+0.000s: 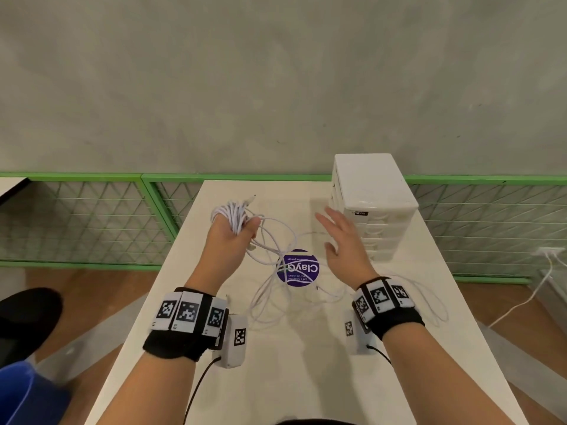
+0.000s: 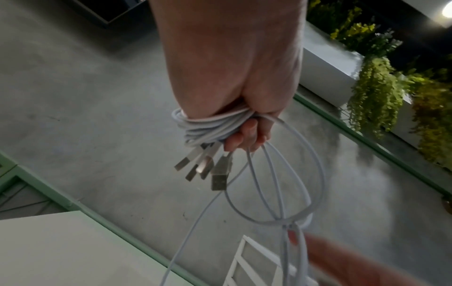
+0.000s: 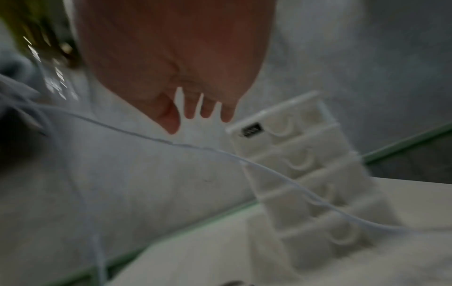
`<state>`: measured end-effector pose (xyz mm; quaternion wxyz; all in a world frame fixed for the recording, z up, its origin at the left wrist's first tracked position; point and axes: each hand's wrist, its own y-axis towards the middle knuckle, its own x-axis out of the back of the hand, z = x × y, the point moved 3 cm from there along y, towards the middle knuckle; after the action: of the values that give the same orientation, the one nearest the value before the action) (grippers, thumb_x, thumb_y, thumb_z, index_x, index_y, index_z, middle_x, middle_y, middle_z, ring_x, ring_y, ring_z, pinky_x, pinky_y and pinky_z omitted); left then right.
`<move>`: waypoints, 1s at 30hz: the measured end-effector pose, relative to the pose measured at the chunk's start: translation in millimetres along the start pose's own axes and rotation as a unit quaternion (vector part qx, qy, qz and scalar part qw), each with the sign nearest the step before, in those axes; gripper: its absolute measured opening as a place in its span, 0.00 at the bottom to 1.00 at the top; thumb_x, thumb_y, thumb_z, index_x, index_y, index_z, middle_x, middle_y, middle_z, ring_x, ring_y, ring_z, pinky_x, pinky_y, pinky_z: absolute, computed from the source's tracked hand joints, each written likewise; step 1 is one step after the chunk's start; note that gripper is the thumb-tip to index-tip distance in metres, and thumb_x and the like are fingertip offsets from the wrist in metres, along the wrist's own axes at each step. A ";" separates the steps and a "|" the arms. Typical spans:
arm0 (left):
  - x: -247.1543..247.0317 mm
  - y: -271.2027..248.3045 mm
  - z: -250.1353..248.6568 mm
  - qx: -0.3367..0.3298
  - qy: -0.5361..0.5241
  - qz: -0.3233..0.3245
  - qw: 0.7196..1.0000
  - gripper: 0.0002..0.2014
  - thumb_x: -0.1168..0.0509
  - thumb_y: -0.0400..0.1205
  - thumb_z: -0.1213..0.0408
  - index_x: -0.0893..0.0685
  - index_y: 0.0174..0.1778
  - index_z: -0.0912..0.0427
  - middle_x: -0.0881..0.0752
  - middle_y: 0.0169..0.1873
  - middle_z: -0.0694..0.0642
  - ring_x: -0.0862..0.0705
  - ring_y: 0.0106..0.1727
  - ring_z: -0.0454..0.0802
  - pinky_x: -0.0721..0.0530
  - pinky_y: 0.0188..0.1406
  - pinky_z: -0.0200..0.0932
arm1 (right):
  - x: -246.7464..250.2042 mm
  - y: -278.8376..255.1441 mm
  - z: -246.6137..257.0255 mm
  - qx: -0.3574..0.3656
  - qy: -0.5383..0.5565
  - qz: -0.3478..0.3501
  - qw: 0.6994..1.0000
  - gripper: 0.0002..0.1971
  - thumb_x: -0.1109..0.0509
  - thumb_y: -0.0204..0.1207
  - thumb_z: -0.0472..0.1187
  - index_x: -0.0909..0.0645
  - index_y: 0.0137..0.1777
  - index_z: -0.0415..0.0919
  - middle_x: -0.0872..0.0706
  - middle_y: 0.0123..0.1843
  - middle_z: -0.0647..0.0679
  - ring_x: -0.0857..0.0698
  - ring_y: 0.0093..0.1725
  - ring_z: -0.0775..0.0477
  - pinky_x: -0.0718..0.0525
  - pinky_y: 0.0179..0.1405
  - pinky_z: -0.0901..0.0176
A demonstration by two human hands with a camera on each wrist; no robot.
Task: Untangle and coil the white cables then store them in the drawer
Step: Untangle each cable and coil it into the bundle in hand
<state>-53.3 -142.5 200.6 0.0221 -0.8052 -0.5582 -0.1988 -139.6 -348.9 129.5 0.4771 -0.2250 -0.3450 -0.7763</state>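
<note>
Left hand (image 1: pixel 228 237): fist clamped round coiled white cables (image 1: pixel 234 213), left of drawer unit (image 1: pixel 372 204).
Right hand (image 1: pixel 343 243): fingers spread, holding nothing, beside the unit.

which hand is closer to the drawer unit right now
Right. The right hand hovers open just in front of the drawer unit; the left hand grips the coil farther off, across the table.
</note>
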 end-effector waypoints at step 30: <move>-0.2 -2.0 -4.6 -0.026 -0.003 -0.012 1.000 0.12 0.35 0.82 0.61 0.24 0.33 0.56 0.22 0.27 0.51 0.22 0.27 0.37 0.22 0.30 0.28 | -18.5 10.7 34.3 -0.051 0.159 0.075 0.983 0.14 0.37 0.78 0.28 0.12 0.53 0.41 0.11 0.50 0.51 0.17 0.52 0.56 0.24 0.57 0.73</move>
<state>-56.5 -143.1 204.4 -0.0027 -0.7997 -0.5622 -0.2107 -121.1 -315.6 143.0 0.5707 -0.1483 -0.2072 -0.7806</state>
